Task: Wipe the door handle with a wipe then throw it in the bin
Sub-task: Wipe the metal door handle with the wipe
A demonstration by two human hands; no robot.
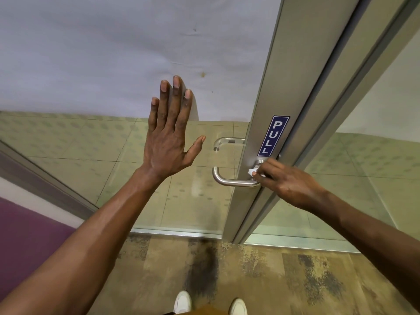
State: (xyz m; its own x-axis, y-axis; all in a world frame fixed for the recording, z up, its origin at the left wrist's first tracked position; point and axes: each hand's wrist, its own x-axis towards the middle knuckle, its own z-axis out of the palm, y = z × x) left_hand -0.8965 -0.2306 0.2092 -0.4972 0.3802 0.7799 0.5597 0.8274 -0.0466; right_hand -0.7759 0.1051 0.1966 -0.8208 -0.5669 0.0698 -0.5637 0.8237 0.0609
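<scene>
Head view of a glass door in a metal frame point(293, 92), with a blue PULL sign point(273, 135) just above the lever. The right hand point(288, 181) has its fingers drawn together, pinching a small white wipe point(253, 171) against the base of the door handle point(229, 180), where the lever meets its round rose on the frame; only a crumpled corner of the wipe shows past the fingertips. The left hand point(169, 130) is spread flat, fingers extended and thumb out, and appears to press on the glass pane point(186, 196) to the left of the handle, probably to steady the door. The wipe looks thin, soft and very light; it should conform readily to a curved surface but offers no stiffness of its own, so pressure has to come from the fingers behind it. Judged from its brushed finish, the handle is rigid, smooth metal and likely slippery under a damp sheet. A sound hold would be to wrap the wipe around the tube and enclose it with fingers and thumb, then slide along the bar to the bend at the free end. A second lever point(223, 142) is visible through the glass on the far side. No bin is in view; white shoes point(183, 301) stand on the patterned floor point(295, 280) below.
</scene>
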